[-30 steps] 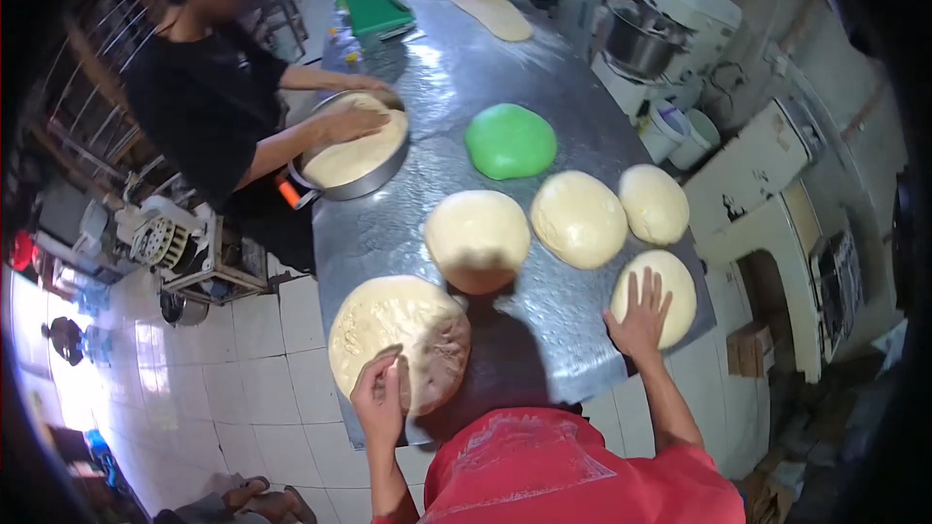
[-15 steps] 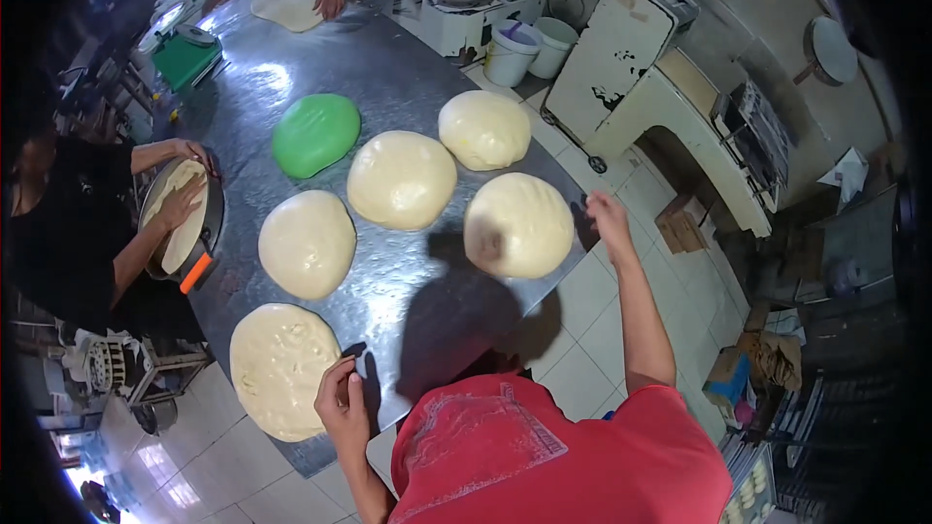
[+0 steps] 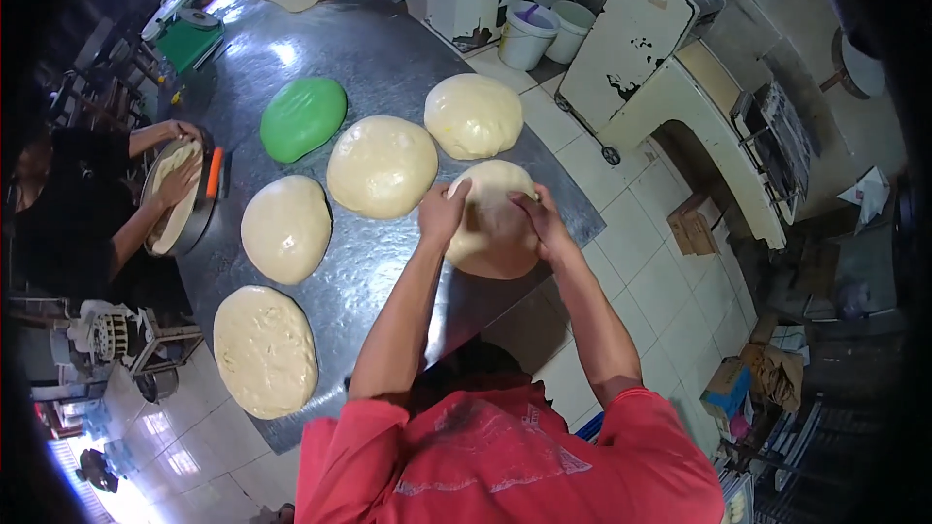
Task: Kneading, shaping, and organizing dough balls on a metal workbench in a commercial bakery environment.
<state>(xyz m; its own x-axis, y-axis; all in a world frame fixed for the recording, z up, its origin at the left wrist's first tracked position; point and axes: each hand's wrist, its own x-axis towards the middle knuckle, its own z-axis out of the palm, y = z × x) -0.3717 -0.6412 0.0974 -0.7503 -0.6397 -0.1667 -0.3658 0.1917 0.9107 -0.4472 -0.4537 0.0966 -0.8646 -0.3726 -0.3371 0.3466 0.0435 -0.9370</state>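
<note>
Both bare hands are on one lump here, a smooth, pale cream, rounded dough ball [image 3: 493, 247] near the right-hand corner of the long, shiny grey metal surface [image 3: 388, 281]. Left hand [image 3: 443, 214] grips its left side and right hand [image 3: 546, 223] grips its right, fingers bent in around it with the thumbs up on top. Most of the fingertips are hidden by the dough, so can't tell how deep they're dug in, or if the ball is off the surface at all.

Just behind it sits a glossy yellowish-cream dough round [image 3: 474, 116], with a big wide cream dough round [image 3: 382, 167] beside that. Further left there's a smooth oval cream dough [image 3: 286, 230], a flatter dimpled cream dough slab [image 3: 265, 351] at the left edge, and a bright green dough mound [image 3: 303, 119] toward the back.
</note>
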